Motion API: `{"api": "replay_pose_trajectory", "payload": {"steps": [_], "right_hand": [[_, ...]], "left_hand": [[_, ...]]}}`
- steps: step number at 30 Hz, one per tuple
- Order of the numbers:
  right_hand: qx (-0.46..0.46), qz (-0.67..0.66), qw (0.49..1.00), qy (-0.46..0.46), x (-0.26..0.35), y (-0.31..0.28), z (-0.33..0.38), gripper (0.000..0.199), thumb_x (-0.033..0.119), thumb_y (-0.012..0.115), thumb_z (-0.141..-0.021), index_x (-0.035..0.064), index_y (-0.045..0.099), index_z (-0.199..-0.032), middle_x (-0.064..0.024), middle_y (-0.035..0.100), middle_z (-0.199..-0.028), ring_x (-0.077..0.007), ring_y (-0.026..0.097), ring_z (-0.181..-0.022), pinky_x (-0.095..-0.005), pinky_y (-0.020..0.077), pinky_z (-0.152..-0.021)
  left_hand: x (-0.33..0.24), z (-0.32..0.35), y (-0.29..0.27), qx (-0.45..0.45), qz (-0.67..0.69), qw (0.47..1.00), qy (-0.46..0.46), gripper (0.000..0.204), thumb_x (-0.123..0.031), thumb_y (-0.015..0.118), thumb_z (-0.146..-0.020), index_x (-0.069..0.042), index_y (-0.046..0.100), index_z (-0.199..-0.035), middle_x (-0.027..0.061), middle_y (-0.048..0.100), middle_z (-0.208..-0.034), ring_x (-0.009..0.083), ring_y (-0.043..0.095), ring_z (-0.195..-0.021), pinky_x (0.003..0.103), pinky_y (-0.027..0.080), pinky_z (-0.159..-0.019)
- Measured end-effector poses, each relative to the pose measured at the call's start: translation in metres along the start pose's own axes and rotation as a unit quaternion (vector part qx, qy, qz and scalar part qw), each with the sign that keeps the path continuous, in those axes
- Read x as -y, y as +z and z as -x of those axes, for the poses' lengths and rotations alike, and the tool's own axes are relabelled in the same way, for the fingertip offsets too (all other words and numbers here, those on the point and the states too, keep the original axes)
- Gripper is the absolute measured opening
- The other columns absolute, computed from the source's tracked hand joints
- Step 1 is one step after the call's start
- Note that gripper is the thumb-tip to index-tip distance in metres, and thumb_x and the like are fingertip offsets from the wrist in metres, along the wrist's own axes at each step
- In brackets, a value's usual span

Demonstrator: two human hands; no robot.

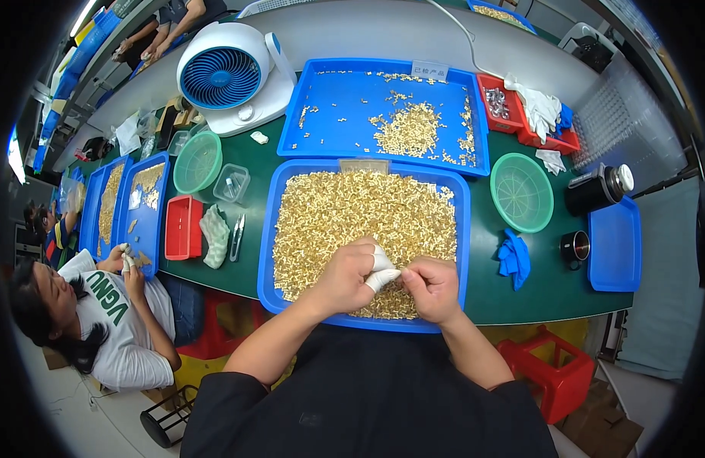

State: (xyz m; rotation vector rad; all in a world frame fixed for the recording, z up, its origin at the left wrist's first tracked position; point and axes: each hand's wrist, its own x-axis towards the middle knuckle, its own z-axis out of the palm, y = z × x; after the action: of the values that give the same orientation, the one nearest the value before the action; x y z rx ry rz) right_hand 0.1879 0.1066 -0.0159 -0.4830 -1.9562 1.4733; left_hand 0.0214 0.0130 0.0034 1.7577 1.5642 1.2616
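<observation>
Both hands meet over the near blue plastic tray (267,252) of small gold metal parts (352,214) on the green table (520,275). Left hand (345,276) (white finger cots) and right hand (431,288) pinch closed; held piece and its axis indiscernible.

Long green worktable (520,286) against a pale grey partition (368,34), red plastic stools (547,366) and cardboard boxes (608,427) underneath, pale floor (77,416), further benches (100,57) at upper left, bright strip light (83,15) overhead
</observation>
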Motion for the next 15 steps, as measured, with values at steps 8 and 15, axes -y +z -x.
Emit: {"api": "replay_pose_trajectory", "payload": {"steps": [8,15], "right_hand": [[-0.055,-0.051,0.994,0.077,0.001,-0.003,0.003,0.024,0.011,0.056,-0.089,-0.0002,0.063,-0.069,-0.005,0.057,-0.056,-0.0103,0.052,-0.048,-0.0252,0.0389,-0.046],[-0.035,-0.07,0.992,0.096,0.001,-0.005,0.002,0.027,0.014,0.056,-0.091,-0.0011,0.062,-0.069,-0.0046,0.056,-0.055,-0.0088,0.051,-0.048,-0.0237,0.0385,-0.046]], "left_hand": [[-0.017,-0.008,0.001,-0.07,-0.021,0.996,-0.045,0.015,-0.004,0.074,-0.074,-0.003,0.068,-0.088,0.0087,0.066,-0.08,0.0229,0.063,-0.073,0.031,0.049,-0.064],[-0.01,-0.006,0.005,-0.029,-0.007,0.999,-0.026,0.022,-0.007,0.075,-0.073,-0.004,0.067,-0.094,0.0093,0.066,-0.085,0.0243,0.062,-0.078,0.033,0.05,-0.068]]}}
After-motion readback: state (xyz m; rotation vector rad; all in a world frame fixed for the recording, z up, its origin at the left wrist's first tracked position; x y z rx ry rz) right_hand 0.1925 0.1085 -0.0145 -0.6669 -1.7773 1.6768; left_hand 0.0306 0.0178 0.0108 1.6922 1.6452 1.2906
